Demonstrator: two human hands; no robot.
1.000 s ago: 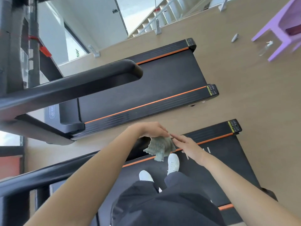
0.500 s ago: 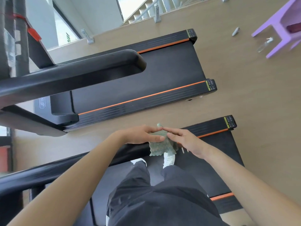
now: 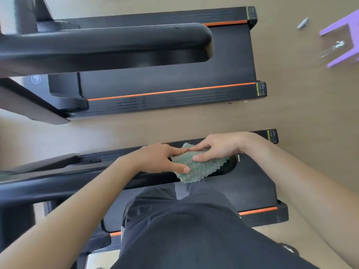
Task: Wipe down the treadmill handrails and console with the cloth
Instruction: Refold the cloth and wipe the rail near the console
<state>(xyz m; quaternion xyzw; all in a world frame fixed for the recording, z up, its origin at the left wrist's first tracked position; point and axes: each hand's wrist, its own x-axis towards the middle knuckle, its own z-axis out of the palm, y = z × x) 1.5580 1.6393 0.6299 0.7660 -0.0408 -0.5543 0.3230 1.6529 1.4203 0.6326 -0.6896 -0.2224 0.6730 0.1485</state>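
Note:
A green cloth [image 3: 196,167] with a zigzag edge lies draped over the end of the black handrail [image 3: 68,183] of the treadmill I stand on. My left hand [image 3: 161,158] pinches its left edge between thumb and fingers. My right hand [image 3: 215,148] holds its top right part, thumb on top and fingers behind. Both hands meet fingertip to fingertip over the cloth. The console is out of view.
A second treadmill [image 3: 165,78] with orange stripes and a thick black handrail [image 3: 108,41] stands beyond a strip of wooden floor. A purple stool [image 3: 345,39], a spray bottle [image 3: 330,49] and a small white object [image 3: 302,23] are on the floor at the top right.
The cloth hung bunched from my left hand; now both hands hold it spread over the handrail's end. The view tilted further down.

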